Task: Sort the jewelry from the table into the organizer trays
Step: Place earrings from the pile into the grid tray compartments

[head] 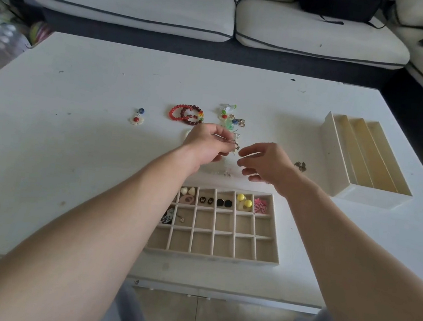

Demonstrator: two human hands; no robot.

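Left hand [207, 143] is raised over the middle of the table [74, 143]. Thumb and fingertips pinch a small earring [235, 144], a metal hook with a pale dangle; its detail is too fine to make out. Right hand [266, 163] is just beside it, fingers loosely curled and spread, holding nothing, fingertips near the earring but not touching it.

Below the hands, at the near edge, sits the grid tray [211, 258].
- Far row, left to right: cream hearts [188, 190] sharing a cell with a pink oval [187, 199]; a pair of black studs with pale marks [206, 200]; a pair of plain black studs [224, 203]; yellow balls [244, 201]; a pink flower [261, 205].
- Middle row, left end: a black-and-white piece [167, 216], partly hidden by the left forearm, and in the next cell a tiny silver piece [181, 219].

Loose on the table beyond the hands:
- red bead bracelets [186, 114], overlapping
- a colourful heap of small pieces [230, 117]
- further left, a flower pendant [136, 119]
- right of the right hand, a small dark metal piece [300, 166]

Long tray [331, 153] with three lengthwise slots sits at the right side of the table. Sofa [131, 3] lies behind the table.
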